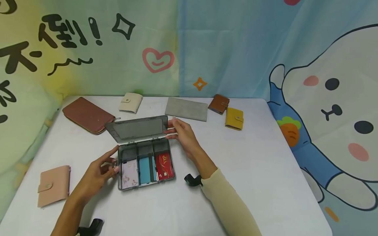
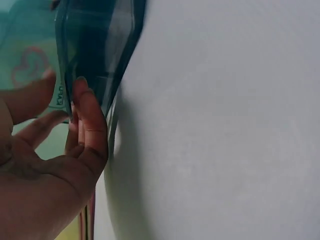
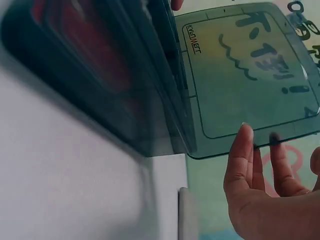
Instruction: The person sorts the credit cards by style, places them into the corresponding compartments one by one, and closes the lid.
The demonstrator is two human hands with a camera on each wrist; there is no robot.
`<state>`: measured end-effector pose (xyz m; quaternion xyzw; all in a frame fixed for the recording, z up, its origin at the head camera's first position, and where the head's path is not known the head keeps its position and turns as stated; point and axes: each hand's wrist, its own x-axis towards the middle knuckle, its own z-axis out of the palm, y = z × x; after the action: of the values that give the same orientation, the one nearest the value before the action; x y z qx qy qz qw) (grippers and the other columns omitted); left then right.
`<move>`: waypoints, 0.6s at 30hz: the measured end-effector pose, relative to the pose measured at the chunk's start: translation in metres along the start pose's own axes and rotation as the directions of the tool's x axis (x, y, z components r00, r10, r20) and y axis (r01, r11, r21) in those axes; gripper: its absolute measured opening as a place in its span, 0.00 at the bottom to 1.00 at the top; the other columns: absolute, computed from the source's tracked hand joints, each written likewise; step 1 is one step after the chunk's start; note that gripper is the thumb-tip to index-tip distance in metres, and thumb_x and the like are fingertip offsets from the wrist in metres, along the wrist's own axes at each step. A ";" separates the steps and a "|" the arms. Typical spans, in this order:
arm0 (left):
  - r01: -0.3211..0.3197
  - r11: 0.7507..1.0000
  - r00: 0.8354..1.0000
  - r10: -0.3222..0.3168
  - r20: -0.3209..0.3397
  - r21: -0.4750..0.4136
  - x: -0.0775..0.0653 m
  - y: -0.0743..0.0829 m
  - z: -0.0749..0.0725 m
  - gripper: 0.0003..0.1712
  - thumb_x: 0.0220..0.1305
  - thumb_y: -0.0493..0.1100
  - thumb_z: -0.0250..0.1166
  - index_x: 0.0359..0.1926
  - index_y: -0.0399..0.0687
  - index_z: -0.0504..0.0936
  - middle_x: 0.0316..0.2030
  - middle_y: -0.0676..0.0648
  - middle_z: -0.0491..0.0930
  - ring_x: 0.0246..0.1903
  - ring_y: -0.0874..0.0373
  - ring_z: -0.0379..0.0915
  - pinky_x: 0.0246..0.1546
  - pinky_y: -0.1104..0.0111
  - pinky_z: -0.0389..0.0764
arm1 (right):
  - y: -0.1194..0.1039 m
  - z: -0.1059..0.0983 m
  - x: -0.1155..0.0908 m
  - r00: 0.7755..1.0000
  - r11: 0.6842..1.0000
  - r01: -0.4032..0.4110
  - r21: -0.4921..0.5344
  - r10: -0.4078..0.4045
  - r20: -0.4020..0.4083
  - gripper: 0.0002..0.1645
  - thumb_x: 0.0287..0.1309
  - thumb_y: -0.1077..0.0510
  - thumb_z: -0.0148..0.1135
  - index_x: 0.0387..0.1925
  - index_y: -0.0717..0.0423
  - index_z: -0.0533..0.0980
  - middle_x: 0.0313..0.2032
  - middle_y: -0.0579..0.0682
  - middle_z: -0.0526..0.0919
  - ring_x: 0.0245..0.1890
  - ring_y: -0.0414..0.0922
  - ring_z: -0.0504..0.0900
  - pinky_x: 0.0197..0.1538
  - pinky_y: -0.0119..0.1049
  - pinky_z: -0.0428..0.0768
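Note:
A grey see-through storage box sits on the table with its hinged lid raised. Its compartments hold a pale patterned card, a blue card with a dark stripe and a red card marked VIP. My left hand rests its loosely bent fingers against the box's left side; in the left wrist view its thumb stands apart from the wall. At the lid's right edge is my right hand. Its mostly straight fingers touch that edge, with the thumb off it.
Along the back lie a brown zip wallet, a cream card holder, a long grey wallet, a brown card holder and a yellow one. A pink wallet lies at the left. A printed curtain hangs behind.

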<state>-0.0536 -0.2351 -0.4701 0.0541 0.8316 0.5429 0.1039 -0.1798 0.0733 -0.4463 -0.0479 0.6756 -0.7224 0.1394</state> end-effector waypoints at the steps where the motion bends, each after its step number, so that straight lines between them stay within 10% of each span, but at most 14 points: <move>1: 0.017 0.999 1.000 -0.017 0.002 -0.031 0.000 0.000 -0.001 0.40 0.72 0.39 0.60 0.79 0.60 0.53 0.52 0.36 0.69 0.39 0.60 0.77 0.37 0.71 0.80 | -0.002 0.000 -0.003 1.000 1.000 0.010 -0.018 -0.010 0.006 0.31 0.75 0.38 0.46 0.56 0.60 0.76 0.52 0.57 0.79 0.52 0.56 0.84 0.50 0.41 0.84; 10: 0.038 0.970 0.999 -0.036 0.015 -0.241 -0.002 -0.001 -0.005 0.32 0.82 0.53 0.37 0.79 0.47 0.50 0.53 0.38 0.68 0.44 0.59 0.76 0.43 0.68 0.81 | -0.005 -0.009 -0.035 0.994 0.940 0.081 -0.331 -0.054 0.091 0.24 0.75 0.41 0.48 0.52 0.53 0.80 0.47 0.51 0.86 0.47 0.51 0.81 0.49 0.46 0.82; 14: 0.062 0.982 0.998 -0.067 -0.019 -0.179 -0.003 0.003 -0.003 0.32 0.81 0.54 0.41 0.78 0.49 0.52 0.53 0.39 0.67 0.40 0.59 0.76 0.40 0.67 0.82 | -0.003 -0.010 -0.053 0.979 0.859 0.156 -0.487 -0.069 0.191 0.24 0.68 0.40 0.59 0.57 0.47 0.78 0.53 0.45 0.83 0.54 0.48 0.78 0.52 0.47 0.79; 18: 0.073 0.997 0.996 -0.074 -0.046 -0.019 -0.004 0.008 0.002 0.36 0.76 0.52 0.55 0.78 0.58 0.52 0.54 0.39 0.68 0.40 0.59 0.76 0.39 0.69 0.81 | -0.001 -0.004 -0.074 0.931 0.706 0.290 -0.646 -0.052 0.361 0.42 0.54 0.36 0.72 0.68 0.36 0.69 0.73 0.44 0.64 0.72 0.46 0.60 0.65 0.55 0.70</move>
<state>-0.0494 -0.2311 -0.4630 0.0099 0.8306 0.5469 0.1047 -0.1098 0.0965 -0.4372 -0.2746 0.8561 -0.4115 0.1492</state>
